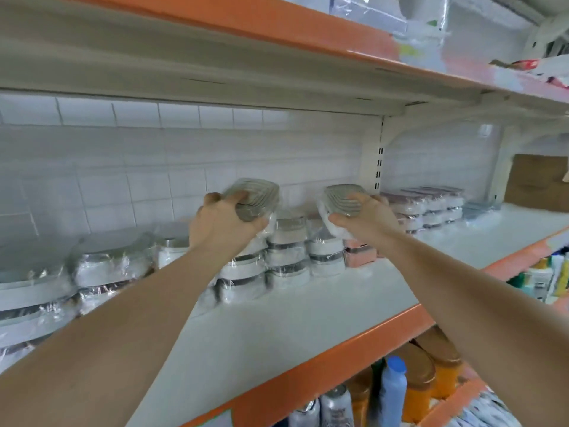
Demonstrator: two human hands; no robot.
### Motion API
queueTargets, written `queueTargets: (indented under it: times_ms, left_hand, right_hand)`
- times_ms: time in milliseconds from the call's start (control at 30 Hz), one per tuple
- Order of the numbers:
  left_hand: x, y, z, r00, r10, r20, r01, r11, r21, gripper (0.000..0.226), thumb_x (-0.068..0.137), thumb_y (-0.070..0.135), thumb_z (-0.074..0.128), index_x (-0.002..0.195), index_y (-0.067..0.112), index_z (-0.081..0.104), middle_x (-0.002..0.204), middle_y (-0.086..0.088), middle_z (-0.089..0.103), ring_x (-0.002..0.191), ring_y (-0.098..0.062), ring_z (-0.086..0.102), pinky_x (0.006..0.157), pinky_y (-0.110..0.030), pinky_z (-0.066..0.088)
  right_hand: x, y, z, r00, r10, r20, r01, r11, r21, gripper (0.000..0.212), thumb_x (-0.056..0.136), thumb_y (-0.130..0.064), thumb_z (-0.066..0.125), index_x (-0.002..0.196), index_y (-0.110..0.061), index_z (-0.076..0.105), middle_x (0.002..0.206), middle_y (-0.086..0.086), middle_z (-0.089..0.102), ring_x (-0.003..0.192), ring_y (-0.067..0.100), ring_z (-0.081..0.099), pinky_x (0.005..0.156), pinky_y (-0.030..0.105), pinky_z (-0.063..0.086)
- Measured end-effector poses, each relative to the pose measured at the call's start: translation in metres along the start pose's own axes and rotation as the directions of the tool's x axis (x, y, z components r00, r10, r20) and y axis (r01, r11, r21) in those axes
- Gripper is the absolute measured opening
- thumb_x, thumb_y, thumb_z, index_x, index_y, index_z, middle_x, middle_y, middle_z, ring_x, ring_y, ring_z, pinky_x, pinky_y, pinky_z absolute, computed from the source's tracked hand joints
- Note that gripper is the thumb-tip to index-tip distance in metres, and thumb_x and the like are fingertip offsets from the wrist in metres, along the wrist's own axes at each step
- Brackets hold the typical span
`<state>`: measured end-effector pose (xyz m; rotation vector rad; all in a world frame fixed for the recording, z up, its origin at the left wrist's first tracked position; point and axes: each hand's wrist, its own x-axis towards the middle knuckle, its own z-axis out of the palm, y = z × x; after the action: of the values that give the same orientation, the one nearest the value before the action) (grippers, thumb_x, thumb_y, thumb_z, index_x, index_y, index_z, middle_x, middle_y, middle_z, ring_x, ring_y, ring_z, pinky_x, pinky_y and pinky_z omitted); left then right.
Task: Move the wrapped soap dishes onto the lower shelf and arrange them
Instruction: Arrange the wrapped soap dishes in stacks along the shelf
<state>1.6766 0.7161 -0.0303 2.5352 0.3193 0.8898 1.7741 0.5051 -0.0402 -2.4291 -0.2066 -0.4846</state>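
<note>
Two bare forearms are reaching in from the near edge toward the white shelf (308,318) with its orange front lip, a person restocking a shop rack. Far left, low stacks of wrapped soap dishes (101,266) are sitting along the tiled back wall (123,149), blurred by motion. Moving right, the left hand (224,226) is curling its fingers round one wrapped dish (258,195), holding it tilted above a grey-and-white stack (246,272) that is standing directly below and just behind it. Beside that, more grey-banded stacks (289,251) are filling the gap between the hands. Next, the right hand (363,217) is gripping a second wrapped dish (338,198), thumb underneath, its ribbed top facing the camera and its long axis running roughly left to right. Both dishes are being carried in the air, above the row and not yet set down. Of the two, the left looks nearer a stack top, so it seems likelier to place first, lowering away from the body. Further right, pink-topped dishes (431,204) are lining the back, and bottles (394,389) are crowding the shelf underneath.
</note>
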Motion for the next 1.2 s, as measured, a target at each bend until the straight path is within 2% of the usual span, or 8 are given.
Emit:
queueTargets:
  times_ms: [267, 467, 633, 733, 800, 900, 1033, 1200]
  left_hand:
    - [0.028, 0.017, 0.041, 0.992, -0.087, -0.087, 0.096, 0.990, 0.103, 0.059, 0.074, 0.055, 0.063, 0.129, 0.037, 0.050, 0.131, -0.004, 0.047, 0.122, -0.022, 0.046, 0.093, -0.032, 0.042]
    - [0.030, 0.026, 0.040, 0.981, -0.121, -0.154, 0.141, 0.982, 0.126, 0.058, 0.075, 0.053, 0.064, 0.129, 0.037, 0.050, 0.131, -0.002, 0.045, 0.117, -0.023, 0.049, 0.093, -0.030, 0.040]
    - [0.028, 0.021, 0.036, 0.972, -0.154, -0.177, 0.186, 0.966, 0.181, 0.059, 0.075, 0.055, 0.063, 0.130, 0.037, 0.049, 0.129, -0.003, 0.046, 0.114, -0.024, 0.052, 0.090, -0.029, 0.041]
    - [0.025, 0.018, 0.032, 0.966, -0.179, -0.189, 0.212, 0.961, 0.178, 0.058, 0.075, 0.055, 0.063, 0.129, 0.038, 0.050, 0.128, -0.001, 0.046, 0.113, -0.022, 0.052, 0.088, -0.028, 0.040]
    - [0.022, 0.015, 0.027, 0.966, -0.180, -0.184, 0.211, 0.963, 0.166, 0.057, 0.075, 0.056, 0.062, 0.128, 0.038, 0.050, 0.126, -0.001, 0.047, 0.114, -0.021, 0.052, 0.086, -0.027, 0.039]
    - [0.014, 0.006, 0.013, 0.963, -0.191, -0.191, 0.220, 0.965, 0.144, 0.057, 0.075, 0.056, 0.062, 0.128, 0.038, 0.050, 0.124, -0.001, 0.047, 0.111, -0.023, 0.053, 0.086, -0.027, 0.039]
    - [0.000, -0.019, -0.019, 0.951, -0.219, -0.220, 0.253, 0.957, 0.140, 0.058, 0.076, 0.056, 0.062, 0.129, 0.037, 0.049, 0.123, -0.002, 0.046, 0.106, -0.024, 0.055, 0.084, -0.029, 0.043]
    - [-0.020, -0.072, -0.075, 0.921, -0.270, -0.280, 0.324, 0.931, 0.170, 0.057, 0.077, 0.056, 0.060, 0.130, 0.037, 0.048, 0.123, -0.003, 0.045, 0.104, -0.027, 0.057, 0.080, -0.028, 0.042]
  right_hand:
    - [0.074, 0.027, 0.038, 0.966, -0.128, 0.226, 0.128, 0.992, 0.014, 0.073, 0.080, -0.053, 0.062, 0.143, -0.029, 0.034, 0.145, 0.015, 0.027, 0.118, 0.037, 0.050, 0.103, 0.042, 0.040]
    - [0.103, 0.031, 0.059, 0.938, -0.146, 0.315, 0.151, 0.988, 0.006, 0.071, 0.079, -0.059, 0.057, 0.141, -0.031, 0.036, 0.141, 0.012, 0.035, 0.112, 0.035, 0.055, 0.099, 0.043, 0.044]
    - [0.106, 0.019, 0.066, 0.866, -0.283, 0.412, 0.353, 0.930, -0.105, 0.051, 0.096, -0.051, 0.030, 0.141, -0.027, 0.036, 0.140, 0.012, 0.041, 0.126, 0.032, 0.041, 0.099, 0.038, 0.037]
    - [0.108, 0.015, 0.065, 0.843, -0.246, 0.478, 0.349, 0.927, -0.140, 0.052, 0.095, -0.048, 0.017, 0.141, -0.029, 0.033, 0.146, 0.010, 0.034, 0.130, 0.034, 0.036, 0.105, 0.046, 0.032]
    - [0.106, 0.012, 0.059, 0.861, -0.203, 0.466, 0.319, 0.929, -0.185, 0.063, 0.090, -0.055, 0.014, 0.141, -0.024, 0.031, 0.149, 0.012, 0.029, 0.134, 0.035, 0.030, 0.109, 0.051, 0.025]
    - [0.096, 0.002, 0.053, 0.894, -0.164, 0.417, 0.264, 0.944, -0.195, 0.062, 0.097, -0.054, 0.023, 0.148, -0.018, 0.022, 0.154, 0.015, 0.014, 0.141, 0.036, 0.012, 0.114, 0.051, 0.013]
    - [0.074, -0.040, 0.063, 0.895, -0.274, 0.352, 0.345, 0.925, -0.157, 0.061, 0.097, -0.053, 0.024, 0.147, -0.018, 0.025, 0.155, 0.012, 0.015, 0.142, 0.034, 0.010, 0.114, 0.052, 0.010]
    - [0.012, -0.122, 0.088, 0.855, -0.440, 0.276, 0.471, 0.880, -0.057, 0.054, 0.096, -0.046, 0.029, 0.143, -0.022, 0.032, 0.151, 0.008, 0.027, 0.141, 0.029, 0.013, 0.113, 0.051, 0.017]
